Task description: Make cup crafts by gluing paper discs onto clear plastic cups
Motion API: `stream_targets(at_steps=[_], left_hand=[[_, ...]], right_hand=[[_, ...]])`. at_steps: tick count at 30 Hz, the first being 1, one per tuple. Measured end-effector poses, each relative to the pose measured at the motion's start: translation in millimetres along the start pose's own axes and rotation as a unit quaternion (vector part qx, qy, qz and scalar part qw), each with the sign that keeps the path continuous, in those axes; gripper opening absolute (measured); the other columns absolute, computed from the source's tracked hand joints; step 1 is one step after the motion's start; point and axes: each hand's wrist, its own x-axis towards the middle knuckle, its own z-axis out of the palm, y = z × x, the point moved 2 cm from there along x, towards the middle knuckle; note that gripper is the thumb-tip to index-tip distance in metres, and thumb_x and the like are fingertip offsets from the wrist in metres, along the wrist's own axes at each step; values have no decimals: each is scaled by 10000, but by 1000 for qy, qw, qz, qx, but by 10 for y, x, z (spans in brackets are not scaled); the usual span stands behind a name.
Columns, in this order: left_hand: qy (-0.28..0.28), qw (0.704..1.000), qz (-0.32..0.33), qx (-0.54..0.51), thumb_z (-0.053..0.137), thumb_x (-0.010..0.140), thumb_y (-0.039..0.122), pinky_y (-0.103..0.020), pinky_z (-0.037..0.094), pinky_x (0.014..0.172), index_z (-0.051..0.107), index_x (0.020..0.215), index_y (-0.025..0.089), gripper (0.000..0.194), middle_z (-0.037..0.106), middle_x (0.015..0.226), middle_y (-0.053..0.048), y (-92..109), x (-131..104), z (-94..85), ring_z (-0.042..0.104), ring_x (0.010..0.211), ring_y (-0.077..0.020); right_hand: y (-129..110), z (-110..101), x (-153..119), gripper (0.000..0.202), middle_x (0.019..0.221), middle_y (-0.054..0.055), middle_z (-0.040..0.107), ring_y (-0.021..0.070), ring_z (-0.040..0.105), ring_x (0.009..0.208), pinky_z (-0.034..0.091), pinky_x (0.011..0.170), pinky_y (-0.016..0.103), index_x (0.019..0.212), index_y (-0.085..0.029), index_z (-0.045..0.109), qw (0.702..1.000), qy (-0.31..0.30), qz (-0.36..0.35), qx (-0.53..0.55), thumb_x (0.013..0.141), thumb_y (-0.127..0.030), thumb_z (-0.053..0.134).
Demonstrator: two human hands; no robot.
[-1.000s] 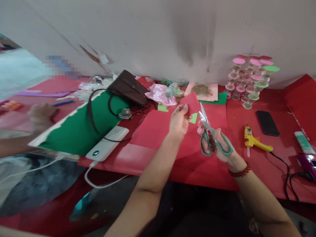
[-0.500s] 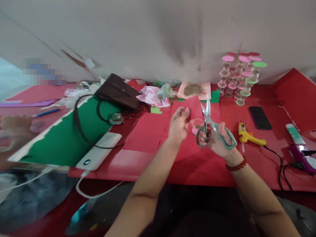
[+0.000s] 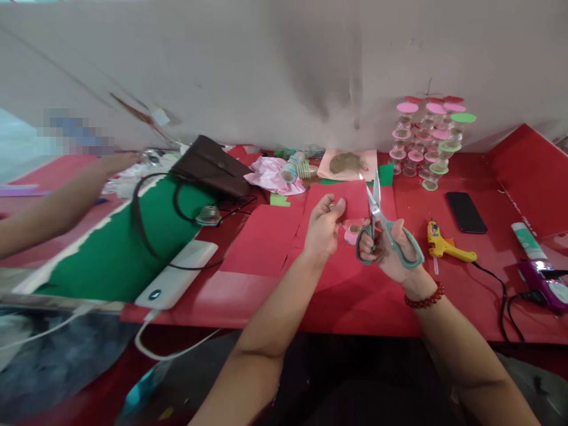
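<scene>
Between thumb and fingers, my left hand (image 3: 325, 228) pinches a piece of red paper (image 3: 352, 198) above the middle of the red-covered table. Just right of it, my right hand (image 3: 390, 248) has its fingers through the green handles of a pair of scissors (image 3: 376, 212). The blades point away from me, slightly apart, at the paper's right edge. Beneath my hands lie red sheets, with a small pink ring-shaped piece (image 3: 351, 234) partly hidden between them. Another red sheet (image 3: 261, 236) lies to the left.
A yellow glue gun (image 3: 450, 248), phone (image 3: 467, 212) and glue stick (image 3: 528, 239) lie right. Behind stands a stack of clear cups with coloured discs (image 3: 428, 139). Left are a white power bank (image 3: 177, 275), brown bag (image 3: 213, 165) and green board (image 3: 110, 248). Another person's arm (image 3: 57, 201) reaches in.
The red paper has tilted to lie more level, and the scissors have shifted slightly right and upright. At the far left, the other person's arm has reached toward the back.
</scene>
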Motion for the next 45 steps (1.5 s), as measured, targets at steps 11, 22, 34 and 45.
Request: stream_targets(at_steps=[11, 22, 34, 45], left_hand=[[94, 956, 85, 266, 712, 821, 159, -226, 363, 557, 569, 766, 207, 161, 562, 668, 37, 196, 496, -558, 488, 597, -110], [45, 816, -19, 577, 752, 734, 76, -305, 314, 708, 487, 530, 196, 355, 378, 591, 62, 160, 841, -1136, 389, 644, -142], [57, 798, 226, 556, 642, 883, 228, -402, 505, 1032, 708, 845, 196, 84, 746, 993, -74, 108, 908, -949, 679, 1014, -236], [-191, 784, 86, 584, 972, 549, 280, -437, 521, 986, 801, 983, 228, 470, 767, 1079, -104, -255, 442, -622, 690, 1038, -322]], right_hand=[[-207, -238, 59, 489, 690, -57, 483, 127, 439, 570, 352, 519, 267, 977, -277, 587, 957, 195, -119, -177, 793, -689, 776], [-165, -705, 182, 481, 1062, 216, 732, 354, 675, 1009, 498, 950, 505, 1300, -88, 661, 545, 284, -18, -789, 872, -305, 630], [-57, -385, 86, 392, 1240, 252, 653, 360, 593, 1159, 465, 1019, 509, 1281, -85, 702, 478, 212, -29, -852, 995, -238, 483], [-902, -1062, -829, 406, 1208, 259, 686, 367, 607, 1129, 467, 951, 478, 1220, -54, 721, 363, 256, 142, -885, 876, -102, 510]])
